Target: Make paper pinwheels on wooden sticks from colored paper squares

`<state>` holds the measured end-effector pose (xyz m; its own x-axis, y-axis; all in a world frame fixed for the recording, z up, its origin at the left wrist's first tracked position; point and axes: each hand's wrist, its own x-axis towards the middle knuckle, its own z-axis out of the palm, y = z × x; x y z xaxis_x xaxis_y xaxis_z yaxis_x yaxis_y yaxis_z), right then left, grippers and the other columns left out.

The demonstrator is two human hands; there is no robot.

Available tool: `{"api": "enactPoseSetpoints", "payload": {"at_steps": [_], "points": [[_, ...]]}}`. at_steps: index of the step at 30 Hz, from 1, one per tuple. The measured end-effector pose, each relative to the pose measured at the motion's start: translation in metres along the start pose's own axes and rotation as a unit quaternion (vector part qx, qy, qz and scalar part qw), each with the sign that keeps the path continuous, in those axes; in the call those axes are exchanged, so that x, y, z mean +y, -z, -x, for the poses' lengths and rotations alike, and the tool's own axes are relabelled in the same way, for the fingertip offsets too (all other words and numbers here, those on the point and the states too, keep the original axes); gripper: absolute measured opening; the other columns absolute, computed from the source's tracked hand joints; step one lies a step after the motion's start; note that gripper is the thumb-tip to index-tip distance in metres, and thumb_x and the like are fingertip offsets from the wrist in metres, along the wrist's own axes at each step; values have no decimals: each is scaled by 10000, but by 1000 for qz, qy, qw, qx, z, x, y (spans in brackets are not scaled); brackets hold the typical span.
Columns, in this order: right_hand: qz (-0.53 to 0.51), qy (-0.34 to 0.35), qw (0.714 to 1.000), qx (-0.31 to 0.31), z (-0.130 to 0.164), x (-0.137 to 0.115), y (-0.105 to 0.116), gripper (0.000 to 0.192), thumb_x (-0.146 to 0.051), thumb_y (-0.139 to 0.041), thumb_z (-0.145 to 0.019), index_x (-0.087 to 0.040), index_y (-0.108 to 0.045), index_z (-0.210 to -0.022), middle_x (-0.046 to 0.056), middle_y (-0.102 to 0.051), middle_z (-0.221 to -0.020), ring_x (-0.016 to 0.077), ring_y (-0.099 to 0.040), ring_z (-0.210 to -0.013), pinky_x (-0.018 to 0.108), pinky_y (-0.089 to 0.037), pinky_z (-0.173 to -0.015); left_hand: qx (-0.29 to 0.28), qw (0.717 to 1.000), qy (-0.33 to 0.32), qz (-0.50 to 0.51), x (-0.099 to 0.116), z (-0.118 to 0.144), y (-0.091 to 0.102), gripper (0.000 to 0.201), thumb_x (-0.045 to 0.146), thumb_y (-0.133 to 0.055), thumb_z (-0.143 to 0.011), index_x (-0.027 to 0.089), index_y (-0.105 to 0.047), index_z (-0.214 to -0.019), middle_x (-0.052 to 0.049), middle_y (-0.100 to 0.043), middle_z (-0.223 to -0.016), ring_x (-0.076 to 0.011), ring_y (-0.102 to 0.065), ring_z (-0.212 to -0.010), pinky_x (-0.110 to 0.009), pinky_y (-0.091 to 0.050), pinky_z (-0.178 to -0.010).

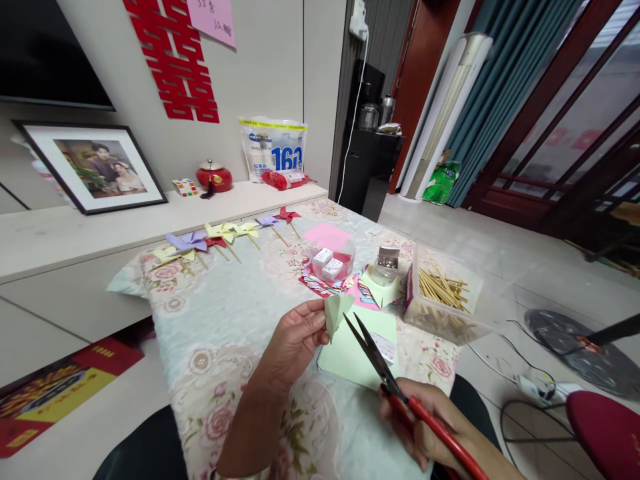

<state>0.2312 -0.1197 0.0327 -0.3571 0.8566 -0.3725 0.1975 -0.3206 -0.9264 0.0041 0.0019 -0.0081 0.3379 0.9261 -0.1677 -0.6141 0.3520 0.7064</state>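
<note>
Lilac, yellow and red paper pinwheels [187, 243] lie finished, centre left. My left hand [299, 337] pinches folded pale-green paper [336, 316], probably not yet cut; my right hand [440, 405] grips red-handled metal scissors [385, 378]

1. Round tub [351, 259]: clear, glossy, smooth plastic.
2. Scissors [383, 373], in front of the tub and to its right: dark, smooth metal blades; red handles with a smooth, plastic-looking finish.
3. Folded paper [337, 317], in front of the tub: matt, creased.
4. Green sheets [345, 352], in front of the tub: flat, smooth, matt paper.
5. Pinwheels [220, 231], left of the tub: matt paper on wooden-looking sticks.
6. Storage box [443, 325], right of the tub: translucent, slightly shiny plastic around dull wooden-looking rods [443, 288].
7. Tablecloth [200, 313], beneath the tub: smooth and printed; woven or coated, unclear.
8. Red jar [214, 179], left behind the tub: glossy, smooth.
</note>
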Motion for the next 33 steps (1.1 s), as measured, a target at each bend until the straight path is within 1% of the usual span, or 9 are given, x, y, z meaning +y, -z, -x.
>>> {"api": "enactPoseSetpoints", "payload": {"at_steps": [3,8,11,17,23,27,30,33], "points": [[-7,4,1000,-14,-2,-2,-2,522,-641,-665,-795,-153,-657,-979,-43,-455,-622,105,-443,-571,226,-383,-564,-5,1000,5,2,0,0,-1,365,192,-888,-628,115,-764,-962,-49,-714,-774,-88,-606,-593,-175,-491,-523],[-33,22,999,-17,-6,6,-1,555,-663,-681,-768,-151,-648,-980,-52,-428,-610,100,-415,-551,226,-369,-549,-4,1000,8,15,1,1,-2,373,194,-897,-611,120,-769,-954,-47,-718,-784,-81,-603,-584,-172,-492,-522],[-34,13,999,-25,-6,8,-1,542,-657,-681,-774,-149,-643,-959,-57,-418,-587,99,-407,-548,226,-361,-554,-8,1000,9,19,2,1,-2,384,198,-898,-611,122,-772,-966,-40,-711,-768,-76,-596,-580,-166,-480,-518],[-24,-9,999,-24,-3,1,-4,536,-652,-682,-767,-156,-648,-965,-47,-408,-615,118,-413,-594,240,-377,-579,-6,1000,8,18,2,1,-2,385,200,-898,-607,124,-772,-962,-39,-710,-744,-91,-598,-604,-176,-459,-525],[-7,1,1000,-16,-1,3,-4,530,-655,-662,-780,-155,-669,-958,-5,-473,-740,125,-404,-640,244,-369,-582,0,1000,6,17,3,2,-4,379,187,-899,-588,114,-767,-936,-44,-715,-735,-90,-577,-577,-190,-432,-515],[-10,-5,1000,-15,0,6,-3,535,-662,-648,-788,-162,-668,-977,-2,-472,-742,145,-429,-684,254,-391,-613,-1,1000,2,17,3,2,-4,369,178,-897,-590,117,-762,-927,-39,-714,-739,-86,-585,-571,-181,-437,-506],[-5,-8,1000,-14,-1,9,-2,515,-646,-638,-804,-162,-671,-977,-1,-477,-739,139,-427,-664,251,-389,-596,0,1000,3,19,3,2,-4,372,175,-898,-588,116,-761,-929,-39,-713,-738,-85,-590,-573,-179,-448,-511],[-15,6,1000,-16,-3,11,-2,507,-642,-658,-784,-163,-673,-950,-1,-483,-746,135,-426,-657,242,-383,-580,-1,1000,3,19,3,2,-4,361,175,-894,-595,116,-759,-925,-41,-715,-742,-89,-592,-576,-183,-448,-510]]}}
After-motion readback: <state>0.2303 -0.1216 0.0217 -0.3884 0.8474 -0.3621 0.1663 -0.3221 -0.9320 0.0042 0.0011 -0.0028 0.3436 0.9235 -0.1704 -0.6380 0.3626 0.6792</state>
